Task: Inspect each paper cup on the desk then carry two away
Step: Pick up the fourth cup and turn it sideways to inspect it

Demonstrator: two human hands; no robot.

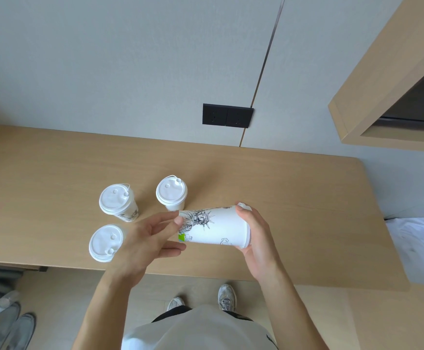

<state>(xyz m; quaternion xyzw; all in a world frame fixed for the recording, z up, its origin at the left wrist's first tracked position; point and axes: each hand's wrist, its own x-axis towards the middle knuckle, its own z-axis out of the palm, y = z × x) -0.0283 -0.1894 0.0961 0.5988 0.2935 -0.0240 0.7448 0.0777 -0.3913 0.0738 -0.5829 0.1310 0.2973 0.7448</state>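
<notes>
A white paper cup [221, 227] with a black statue drawing lies on its side in the air above the wooden desk [294, 198], held between both hands. My right hand [256, 236] grips its lidded end. My left hand [150, 238] touches its base with fingertips. Three more lidded white cups stand upright on the desk: the back-left cup [117, 199], the back-middle cup [171, 192] and the front-left cup [104, 243], which my left hand partly hides.
A black double socket [227, 115] sits on the grey wall behind the desk. A wooden cabinet [382, 97] hangs at the upper right. White fabric [418, 246] lies to the right of the desk. A plastic bottle [0, 304] and another person's shoes [16, 329] are on the floor at the lower left.
</notes>
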